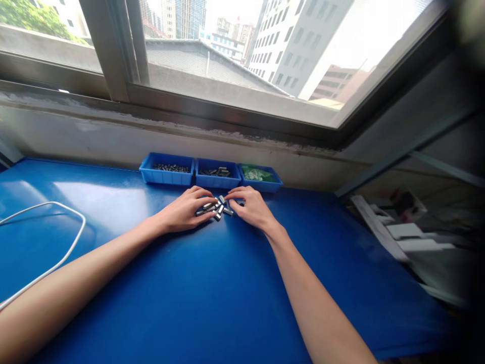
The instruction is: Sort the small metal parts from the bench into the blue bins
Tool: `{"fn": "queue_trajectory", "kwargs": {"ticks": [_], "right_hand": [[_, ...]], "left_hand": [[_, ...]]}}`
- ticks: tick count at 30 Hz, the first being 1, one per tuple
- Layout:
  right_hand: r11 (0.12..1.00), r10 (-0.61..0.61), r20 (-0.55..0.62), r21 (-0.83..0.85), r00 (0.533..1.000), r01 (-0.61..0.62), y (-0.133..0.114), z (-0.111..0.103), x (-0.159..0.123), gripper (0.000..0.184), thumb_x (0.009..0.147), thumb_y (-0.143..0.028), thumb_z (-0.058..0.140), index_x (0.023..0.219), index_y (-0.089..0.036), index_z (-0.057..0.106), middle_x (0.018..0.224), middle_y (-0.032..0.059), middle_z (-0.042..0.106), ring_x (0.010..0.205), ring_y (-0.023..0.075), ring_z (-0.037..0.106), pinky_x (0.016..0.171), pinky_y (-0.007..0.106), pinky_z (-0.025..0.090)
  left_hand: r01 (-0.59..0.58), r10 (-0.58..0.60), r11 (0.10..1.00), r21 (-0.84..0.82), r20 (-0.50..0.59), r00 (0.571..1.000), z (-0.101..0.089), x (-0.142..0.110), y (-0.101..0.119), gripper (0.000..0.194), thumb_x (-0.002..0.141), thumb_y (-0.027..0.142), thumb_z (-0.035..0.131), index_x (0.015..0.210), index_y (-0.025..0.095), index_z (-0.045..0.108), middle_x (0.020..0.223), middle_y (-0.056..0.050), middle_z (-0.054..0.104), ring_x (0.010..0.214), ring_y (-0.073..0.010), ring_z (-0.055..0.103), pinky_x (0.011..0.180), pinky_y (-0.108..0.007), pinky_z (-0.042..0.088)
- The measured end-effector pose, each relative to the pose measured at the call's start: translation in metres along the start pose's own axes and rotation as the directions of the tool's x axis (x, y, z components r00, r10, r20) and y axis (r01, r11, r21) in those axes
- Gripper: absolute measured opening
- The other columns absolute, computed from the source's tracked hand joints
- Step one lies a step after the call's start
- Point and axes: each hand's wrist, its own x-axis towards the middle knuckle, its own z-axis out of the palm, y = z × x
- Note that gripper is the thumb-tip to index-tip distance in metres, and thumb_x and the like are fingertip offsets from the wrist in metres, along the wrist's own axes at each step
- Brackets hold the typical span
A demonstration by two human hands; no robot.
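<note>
A small heap of shiny metal cylinders [220,208] lies on the blue tabletop [227,283]. From the left, my left hand [187,208] curves around the heap, its fingers apart and touching the nearest cylinders. My right hand [252,206] is at the heap's other side, with thumb and fingers spread and the fingertips close to the pieces. Neither hand visibly grips a cylinder. Just beyond the hands stand three blue bins in a row. The left bin [166,177] has many small dark metal parts, and the middle bin [217,181] contains larger metal pieces.
The right bin [261,186] holds a green plastic bag [257,174]. A white cable [81,227] loops across the table's left side. Behind the bins are a wall and a window frame [227,114]. To the right stands a metal rack with white items [407,231].
</note>
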Motion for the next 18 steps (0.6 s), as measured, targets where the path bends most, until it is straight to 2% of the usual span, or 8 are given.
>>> {"fn": "queue_trajectory", "kwargs": {"ticks": [4,7,10,13,16,18], "right_hand": [[0.999,-0.048,0.000,0.007,0.999,0.048,-0.001,-0.001,-0.002,0.030,0.086,-0.017,0.060,0.109,-0.026,0.077,0.114,0.0038,0.073,0.105,0.0230,0.063,0.093,0.037,0.048],[0.999,-0.038,0.025,0.004,0.999,0.038,-0.001,0.000,-0.003,0.023,0.088,-0.024,0.062,0.104,-0.026,0.079,0.111,0.0050,0.074,0.102,0.0239,0.064,0.090,0.037,0.049],[1.000,-0.005,-0.006,-0.029,1.000,0.005,0.001,0.001,-0.003,0.022,0.089,-0.037,0.066,0.101,-0.025,0.079,0.103,0.0072,0.076,0.098,0.0262,0.065,0.084,0.038,0.051],[0.998,0.024,-0.053,-0.059,0.998,-0.027,0.003,0.005,-0.002,0.020,0.087,-0.036,0.068,0.101,-0.024,0.078,0.098,0.0082,0.076,0.093,0.0262,0.067,0.080,0.037,0.052],[0.997,0.071,-0.093,0.008,0.993,-0.071,0.004,0.011,-0.001,0.017,0.088,-0.029,0.066,0.099,-0.024,0.077,0.095,0.0070,0.077,0.088,0.0239,0.070,0.079,0.035,0.054],[0.988,0.114,-0.118,0.115,0.986,-0.101,0.005,0.012,0.000,0.015,0.087,-0.030,0.067,0.095,-0.024,0.077,0.090,0.0058,0.077,0.085,0.0234,0.072,0.079,0.035,0.056]], "left_hand": [[0.000,0.000,1.000,0.000,-0.010,1.000,0.000,0.000,0.001,0.042,0.097,0.045,0.054,0.131,0.022,0.064,0.124,-0.012,0.064,0.116,-0.0264,0.054,0.104,-0.043,0.046],[0.007,-0.007,1.000,-0.005,-0.009,1.000,0.000,0.000,0.001,0.043,0.098,0.046,0.054,0.131,0.022,0.064,0.124,-0.012,0.064,0.117,-0.0263,0.054,0.104,-0.042,0.046],[0.009,-0.009,1.000,-0.009,-0.004,1.000,0.000,0.000,0.000,0.043,0.097,0.046,0.054,0.131,0.022,0.064,0.124,-0.012,0.064,0.117,-0.0267,0.054,0.104,-0.043,0.046],[0.009,-0.009,1.000,-0.016,0.000,1.000,-0.001,0.000,0.000,0.043,0.097,0.047,0.054,0.132,0.023,0.063,0.125,-0.012,0.063,0.117,-0.0274,0.055,0.104,-0.044,0.046],[0.017,-0.016,1.000,-0.020,0.011,1.000,-0.001,0.001,0.001,0.043,0.097,0.046,0.053,0.132,0.024,0.063,0.125,-0.012,0.063,0.117,-0.0272,0.055,0.104,-0.044,0.045],[0.018,-0.018,1.000,-0.018,0.014,1.000,-0.002,0.001,0.002,0.042,0.098,0.046,0.052,0.132,0.024,0.063,0.126,-0.011,0.063,0.117,-0.0268,0.055,0.105,-0.043,0.045]]}}
